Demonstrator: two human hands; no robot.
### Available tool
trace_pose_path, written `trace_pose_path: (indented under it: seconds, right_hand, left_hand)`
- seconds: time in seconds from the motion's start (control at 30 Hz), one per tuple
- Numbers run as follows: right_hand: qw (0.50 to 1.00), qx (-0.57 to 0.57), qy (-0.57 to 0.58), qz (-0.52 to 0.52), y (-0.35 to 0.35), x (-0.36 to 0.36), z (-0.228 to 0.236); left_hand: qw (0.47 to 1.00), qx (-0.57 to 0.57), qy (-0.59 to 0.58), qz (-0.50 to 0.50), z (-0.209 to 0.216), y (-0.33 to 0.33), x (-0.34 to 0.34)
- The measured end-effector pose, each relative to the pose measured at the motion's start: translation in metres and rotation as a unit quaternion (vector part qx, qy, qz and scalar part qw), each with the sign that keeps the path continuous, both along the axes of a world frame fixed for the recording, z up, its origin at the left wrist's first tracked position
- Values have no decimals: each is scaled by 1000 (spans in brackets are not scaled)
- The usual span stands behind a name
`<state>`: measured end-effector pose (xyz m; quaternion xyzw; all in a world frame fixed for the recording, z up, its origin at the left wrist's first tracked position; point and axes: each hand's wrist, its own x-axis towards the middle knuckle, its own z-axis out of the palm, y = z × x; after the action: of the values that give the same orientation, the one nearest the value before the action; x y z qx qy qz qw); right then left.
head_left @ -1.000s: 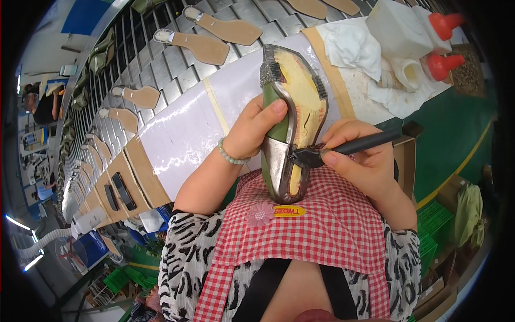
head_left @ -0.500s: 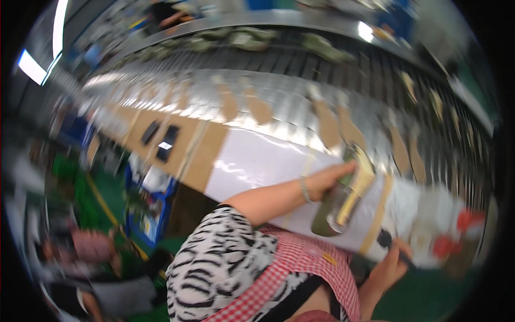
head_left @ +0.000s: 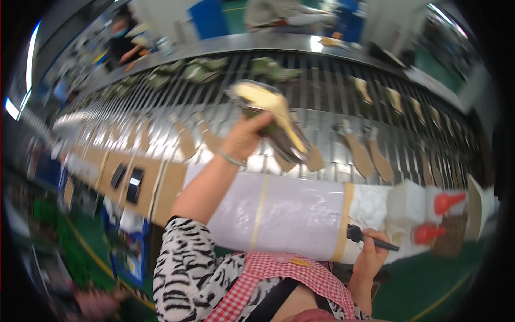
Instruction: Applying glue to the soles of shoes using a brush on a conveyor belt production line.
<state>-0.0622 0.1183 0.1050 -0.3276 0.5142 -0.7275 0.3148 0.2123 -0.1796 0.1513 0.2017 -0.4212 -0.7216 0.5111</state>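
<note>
My left hand (head_left: pixel 244 138) is closed around a shoe on a last (head_left: pixel 265 101), with a pale yellow underside and a dark green upper. It is raised over the slatted metal conveyor, tilted, and partly blurred. Below and beside it, tan insole pieces (head_left: pixel 358 154) lie in pairs on the conveyor. Near the front edge of the worktop, my right hand (head_left: pixel 371 255) grips a black brush (head_left: pixel 354 233) by its handle. Its dark head points left, above the white covering beside a tan tape strip.
A pale lilac sheet (head_left: pixel 300 214) covers the worktop before me. White containers (head_left: pixel 403 201) and red nozzle tops (head_left: pixel 449 203) stand at right. Two dark phone-like objects (head_left: pixel 135 185) lie on cardboard at left. Green uppers (head_left: pixel 206 70) line the far conveyor side; a person (head_left: pixel 120 45) works beyond.
My left hand has carried the shoe up, left and away from the lilac sheet to above the conveyor. My right hand still holds the brush, now over the white covering. The view has turned.
</note>
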Motion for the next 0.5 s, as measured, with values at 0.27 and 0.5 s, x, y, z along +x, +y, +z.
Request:
trace_pose_path:
  seconds: [0.27, 0.5]
  right_hand:
    - [996, 22, -54, -66, 5, -33, 14]
    - [989, 60, -54, -127, -7, -45, 6]
  left_hand:
    - [994, 35, -7, -99, 25, -136, -128]
    - [985, 54, -93, -138, -66, -251, -223]
